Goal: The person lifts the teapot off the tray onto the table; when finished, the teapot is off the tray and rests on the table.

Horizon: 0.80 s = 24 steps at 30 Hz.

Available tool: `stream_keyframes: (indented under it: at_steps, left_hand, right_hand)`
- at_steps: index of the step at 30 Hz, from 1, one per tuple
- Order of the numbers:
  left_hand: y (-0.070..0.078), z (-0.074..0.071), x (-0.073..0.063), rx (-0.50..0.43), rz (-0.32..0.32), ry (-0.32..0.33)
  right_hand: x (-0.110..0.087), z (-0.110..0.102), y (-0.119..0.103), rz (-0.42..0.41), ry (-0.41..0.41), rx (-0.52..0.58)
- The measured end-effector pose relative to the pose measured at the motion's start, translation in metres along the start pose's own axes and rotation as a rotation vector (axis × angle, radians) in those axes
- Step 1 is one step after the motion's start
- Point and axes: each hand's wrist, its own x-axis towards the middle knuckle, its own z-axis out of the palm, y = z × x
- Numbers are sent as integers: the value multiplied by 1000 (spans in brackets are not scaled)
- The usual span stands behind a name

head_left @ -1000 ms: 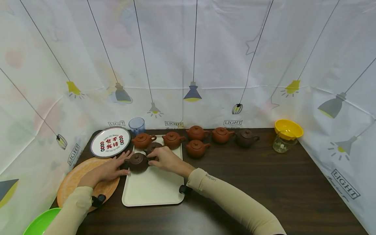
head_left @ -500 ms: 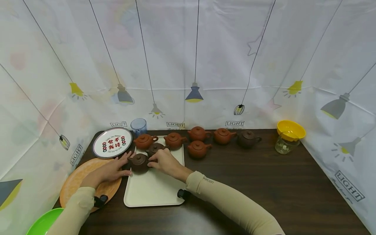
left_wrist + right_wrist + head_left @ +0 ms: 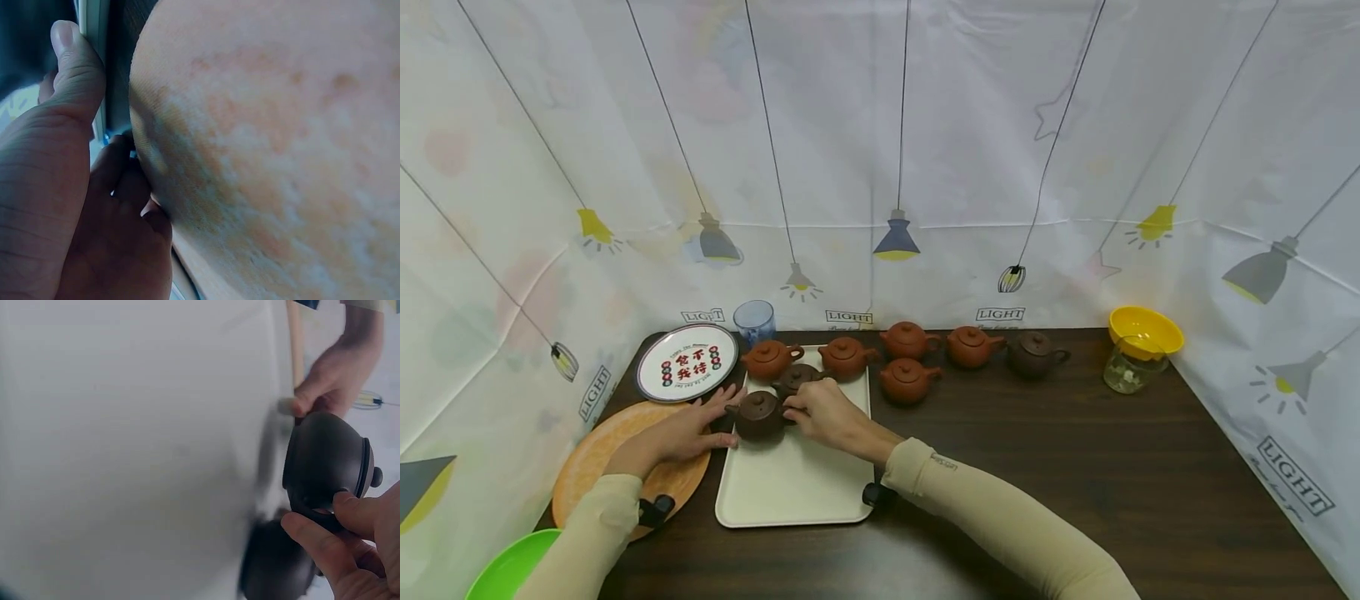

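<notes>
My right hand (image 3: pixel 835 421) pinches the handle of a dark brown teapot (image 3: pixel 758 416) between thumb and fingers, at the left side of a cream tray (image 3: pixel 797 492). In the right wrist view this teapot (image 3: pixel 328 456) shows its lid knob and handle; I cannot tell whether its base touches the tray. My left hand (image 3: pixel 677 437) lies spread at the tray's left edge, its thumb at the rim beside the teapot. Another dark teapot (image 3: pixel 797 379) stands just behind, partly hidden by my right hand. Two reddish-brown teapots (image 3: pixel 767 360) stand at the tray's far end.
Right of the tray stand several teapots (image 3: pixel 906 382), reddish-brown and dark. A round wooden-looking board (image 3: pixel 625 442), a white plate (image 3: pixel 687 362), a blue glass (image 3: pixel 754 321) and a green bowl (image 3: pixel 512 567) are at left. A yellow bowl (image 3: pixel 1146 329) and glass jar (image 3: pixel 1123 375) stand far right.
The head view has shifted a little. My right hand and the held teapot have moved slightly to the right over the last half second; my left hand stays by the tray edge.
</notes>
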Motion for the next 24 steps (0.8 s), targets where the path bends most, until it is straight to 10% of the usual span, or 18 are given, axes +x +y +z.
stream_keyframes:
  at_steps: [12,24]
  left_hand:
    - [-3,1,-1,-9,3,-5]
    - [0,-1,-3,-2,-8,-4]
  right_hand:
    - [-46,-86,32,-46,164,40]
    - [-127,-150,89,140,282,-52]
